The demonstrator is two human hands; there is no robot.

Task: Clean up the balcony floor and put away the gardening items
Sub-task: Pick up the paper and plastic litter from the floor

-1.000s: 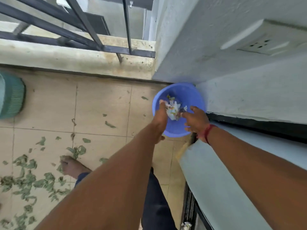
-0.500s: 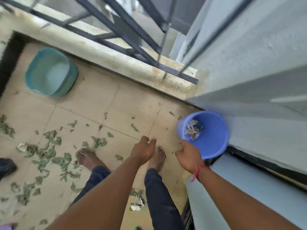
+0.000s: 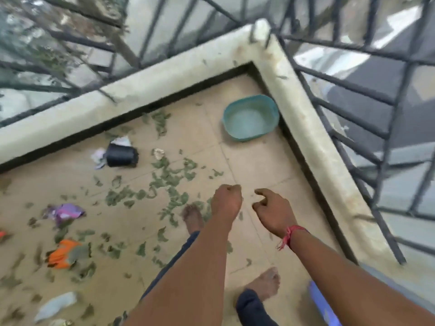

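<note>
Balcony floor (image 3: pixel 259 161) lies strewn with leaves (image 3: pixel 164 180). Your left hand (image 3: pixel 226 201) has a fisted, empty grip. Your right hand (image 3: pixel 273 211) is loosely curled and empty.

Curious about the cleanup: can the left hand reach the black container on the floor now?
Probably not yet: the left hand hangs well short of the black container, though only scattered leaves lie between.

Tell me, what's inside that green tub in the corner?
Nothing solid shows inside the green tub: only its pale, bare bottom. The picture is too blurred to tell whether it holds water, and its near wall hides a strip of the inside.
</note>
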